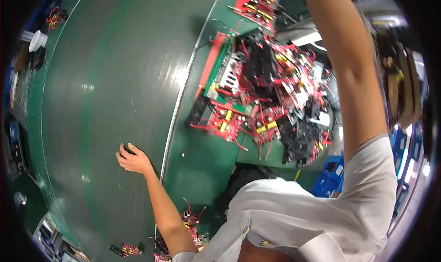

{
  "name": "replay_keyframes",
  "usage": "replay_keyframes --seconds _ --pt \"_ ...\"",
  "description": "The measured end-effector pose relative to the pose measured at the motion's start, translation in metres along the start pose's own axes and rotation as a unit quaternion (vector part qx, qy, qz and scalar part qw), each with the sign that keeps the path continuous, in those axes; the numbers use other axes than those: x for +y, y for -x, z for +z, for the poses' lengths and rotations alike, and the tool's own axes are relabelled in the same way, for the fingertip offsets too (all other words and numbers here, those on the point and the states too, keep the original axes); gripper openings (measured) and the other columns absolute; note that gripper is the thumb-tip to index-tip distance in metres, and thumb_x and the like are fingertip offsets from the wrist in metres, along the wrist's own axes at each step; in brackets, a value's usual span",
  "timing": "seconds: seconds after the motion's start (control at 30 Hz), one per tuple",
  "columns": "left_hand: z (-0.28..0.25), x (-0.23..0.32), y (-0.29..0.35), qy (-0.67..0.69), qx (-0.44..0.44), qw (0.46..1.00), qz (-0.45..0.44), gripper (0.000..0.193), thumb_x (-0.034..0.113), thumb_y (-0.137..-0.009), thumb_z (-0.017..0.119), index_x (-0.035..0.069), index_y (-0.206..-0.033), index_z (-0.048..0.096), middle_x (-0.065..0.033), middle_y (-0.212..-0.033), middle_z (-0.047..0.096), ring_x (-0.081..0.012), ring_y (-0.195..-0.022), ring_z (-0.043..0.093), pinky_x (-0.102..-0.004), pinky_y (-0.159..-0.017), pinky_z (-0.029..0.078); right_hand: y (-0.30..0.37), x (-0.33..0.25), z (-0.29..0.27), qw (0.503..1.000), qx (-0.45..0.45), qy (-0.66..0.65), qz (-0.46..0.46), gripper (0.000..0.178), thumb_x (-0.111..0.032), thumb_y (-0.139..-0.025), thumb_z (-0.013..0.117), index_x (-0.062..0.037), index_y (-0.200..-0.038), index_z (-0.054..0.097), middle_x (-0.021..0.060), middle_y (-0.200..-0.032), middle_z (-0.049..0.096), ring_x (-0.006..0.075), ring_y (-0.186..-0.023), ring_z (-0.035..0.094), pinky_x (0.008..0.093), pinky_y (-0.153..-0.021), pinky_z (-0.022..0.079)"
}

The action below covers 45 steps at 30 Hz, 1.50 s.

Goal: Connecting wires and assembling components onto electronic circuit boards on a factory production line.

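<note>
My left hand (133,161) rests at the dark green conveyor belt (124,101), its fingers slightly curled and apart. Nothing shows between them. My right arm (353,73) reaches up past the upper edge, so the right hand is out of sight. Between my arms lies a heap of red circuit boards (223,125) with yellow parts and red wires. Black plastic parts (301,142) are mixed into it, and a green-edged tray or frame (223,62) sits at its left side.
A metal rail (181,89) divides the belt from the green worktop (202,163). More red boards (257,4) are stacked at the far end. Two-tone board pieces (131,249) lie on the belt's near end. A blue bin (329,175) stands at right, a white round container (38,41) at far left.
</note>
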<state>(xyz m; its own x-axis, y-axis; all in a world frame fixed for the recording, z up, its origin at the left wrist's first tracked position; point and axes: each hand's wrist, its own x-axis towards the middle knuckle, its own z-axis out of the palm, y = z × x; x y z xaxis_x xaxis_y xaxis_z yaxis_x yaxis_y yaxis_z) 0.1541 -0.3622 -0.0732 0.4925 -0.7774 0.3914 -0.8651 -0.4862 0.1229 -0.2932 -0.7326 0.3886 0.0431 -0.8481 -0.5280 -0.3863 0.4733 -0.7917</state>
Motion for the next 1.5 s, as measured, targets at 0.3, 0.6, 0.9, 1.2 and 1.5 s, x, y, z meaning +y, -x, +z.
replay_keyframes --seconds 0.3,0.6,0.9,1.2,1.5 --pt "-0.118 0.246 -0.043 0.584 -0.197 0.735 0.285 0.039 0.024 -0.093 0.069 0.005 -0.127 0.063 -0.0174 -0.129 0.059 -0.0281 -0.113 0.061 -0.0382 -0.099 0.048 0.315 0.3 0.149 0.974 0.034 0.012 -0.223 0.039 -0.015 -0.097 0.063 0.0018 -0.132 0.058 0.0121 -0.116 0.07 0.0185 -0.106 0.066 0.0312 -0.085 0.054" --pt "-0.225 0.431 0.013 0.175 -0.27 0.598 0.734 0.072 0.007 -0.075 0.061 0.015 -0.146 0.046 -0.0127 -0.149 0.047 -0.0387 -0.141 0.038 -0.0458 -0.114 0.036 0.429 0.564 0.105 0.973 0.095 0.21 -0.018 0.04 -0.025 -0.095 0.067 0.0018 -0.124 0.062 0.0173 -0.118 0.067 0.0285 -0.108 0.065 0.0381 -0.094 0.05" --pt "-0.224 0.417 0.007 0.359 -0.054 0.556 0.748 0.043 -0.007 -0.074 0.059 0.001 -0.116 0.062 -0.0139 -0.107 0.064 -0.0285 -0.108 0.06 -0.0336 -0.098 0.043 0.428 0.704 0.044 0.811 0.493 0.314 -0.03 0.047 -0.011 -0.087 0.072 0.0003 -0.13 0.057 0.0177 -0.125 0.062 0.0283 -0.118 0.06 0.0363 -0.101 0.046" --pt "-0.319 0.192 0.037 0.341 -0.142 0.786 0.497 0.037 -0.006 -0.083 0.055 -0.002 -0.119 0.064 -0.008 -0.117 0.066 -0.0172 -0.109 0.06 -0.0301 -0.098 0.043 0.332 0.689 -0.018 0.774 0.423 0.431 -0.193 0.074 -0.036 -0.085 0.077 -0.0007 -0.142 0.046 0.0217 -0.139 0.053 0.0357 -0.13 0.049 0.0403 -0.111 0.038" --pt "-0.223 0.021 0.185 0.273 -0.195 0.912 0.235 0.031 0.001 -0.072 0.064 0.001 -0.102 0.073 -0.0159 -0.088 0.066 -0.0306 -0.081 0.063 -0.0371 -0.075 0.05 0.308 0.722 -0.07 0.835 0.324 0.423 -0.135 0.086 -0.031 -0.08 0.08 0.0003 -0.148 0.038 0.0241 -0.143 0.049 0.0354 -0.134 0.046 0.0386 -0.114 0.034"
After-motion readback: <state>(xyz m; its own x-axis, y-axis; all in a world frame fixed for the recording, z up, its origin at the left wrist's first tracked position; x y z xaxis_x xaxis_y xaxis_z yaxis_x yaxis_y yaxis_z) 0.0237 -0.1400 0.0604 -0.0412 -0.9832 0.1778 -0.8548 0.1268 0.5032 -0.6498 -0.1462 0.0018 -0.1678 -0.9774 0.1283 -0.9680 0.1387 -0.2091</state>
